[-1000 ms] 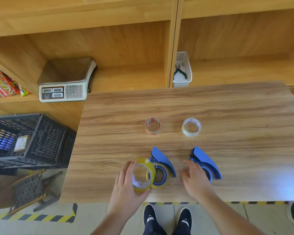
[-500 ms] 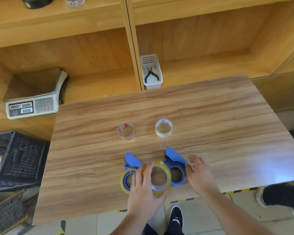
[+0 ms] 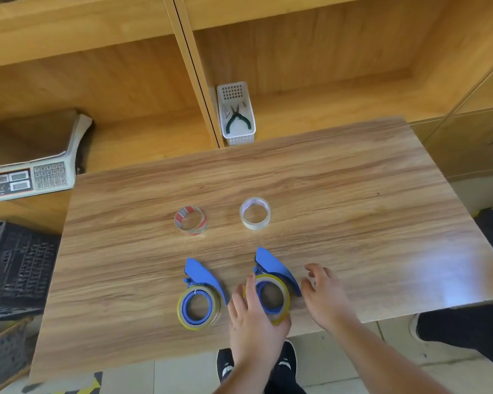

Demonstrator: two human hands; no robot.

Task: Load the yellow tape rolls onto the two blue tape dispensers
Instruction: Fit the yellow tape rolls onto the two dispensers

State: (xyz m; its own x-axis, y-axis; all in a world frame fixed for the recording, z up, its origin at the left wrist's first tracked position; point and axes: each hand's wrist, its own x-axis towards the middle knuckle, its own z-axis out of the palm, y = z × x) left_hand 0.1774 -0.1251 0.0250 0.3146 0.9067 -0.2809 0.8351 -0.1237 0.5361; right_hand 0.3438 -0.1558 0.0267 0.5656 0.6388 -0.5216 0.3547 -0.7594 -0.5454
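Two blue tape dispensers lie near the table's front edge. The left dispenser (image 3: 202, 277) has a yellow tape roll (image 3: 182, 314) around its hub. The right dispenser (image 3: 273, 267) has a second yellow tape roll (image 3: 285, 294) sitting over its hub. My left hand (image 3: 254, 322) grips this second roll on its left and near side, fingers laid along the rim. My right hand (image 3: 323, 294) hovers just right of the right dispenser, fingers spread, holding nothing.
A red-printed tape roll (image 3: 190, 220) and a clear tape roll (image 3: 255, 213) stand mid-table. Behind the table are wooden shelves with a white basket (image 3: 236, 137) holding pliers and a weighing scale (image 3: 29, 177). A black crate (image 3: 15, 265) sits at left.
My left hand has carried the second yellow roll rightward from beside the left dispenser onto the right dispenser's hub. My right hand has stayed beside the right dispenser. The camera view shifted.
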